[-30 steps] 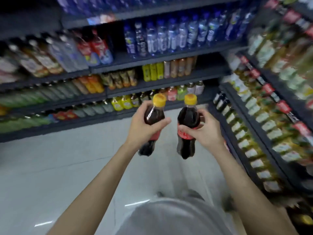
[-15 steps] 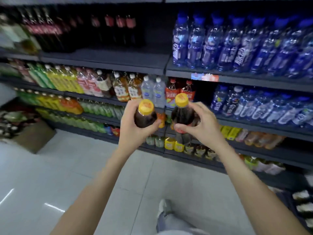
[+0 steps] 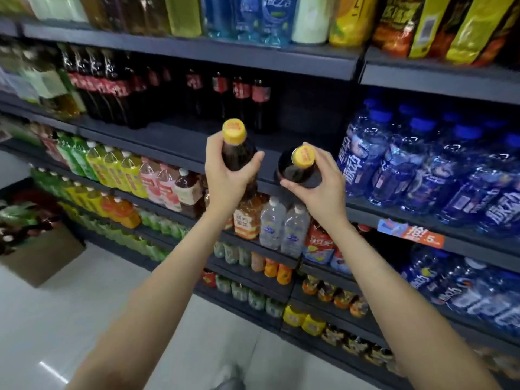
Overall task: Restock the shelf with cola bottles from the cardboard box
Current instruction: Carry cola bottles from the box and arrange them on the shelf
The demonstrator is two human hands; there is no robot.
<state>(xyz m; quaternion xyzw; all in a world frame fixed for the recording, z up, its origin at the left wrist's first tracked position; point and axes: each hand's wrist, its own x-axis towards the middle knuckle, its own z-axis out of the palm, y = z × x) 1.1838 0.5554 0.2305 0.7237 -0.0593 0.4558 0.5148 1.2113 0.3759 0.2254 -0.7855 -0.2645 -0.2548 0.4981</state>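
My left hand (image 3: 225, 178) grips a dark cola bottle with a yellow cap (image 3: 236, 147), held upright in front of the shelf. My right hand (image 3: 320, 187) grips a second yellow-capped cola bottle (image 3: 299, 167), tilted so its cap points toward me. Both are raised at the edge of the dark shelf board (image 3: 174, 142), where cola bottles with red labels (image 3: 242, 99) stand at the back and left, with a bare stretch of board in front of them. The cardboard box (image 3: 42, 254) sits on the floor at the far left, with bottles inside.
Blue water bottles (image 3: 416, 167) fill the shelf to the right. Green, yellow and pink drink bottles (image 3: 121, 170) line the shelf below left, and small bottles (image 3: 270, 223) sit under my hands. Large packs (image 3: 422, 23) stand on the top shelf. Pale tiled floor (image 3: 84, 319) lies below.
Both hands have lifted the bottles higher and closer to the cola shelf, and the view has tilted up. The right bottle now leans with its cap toward me.
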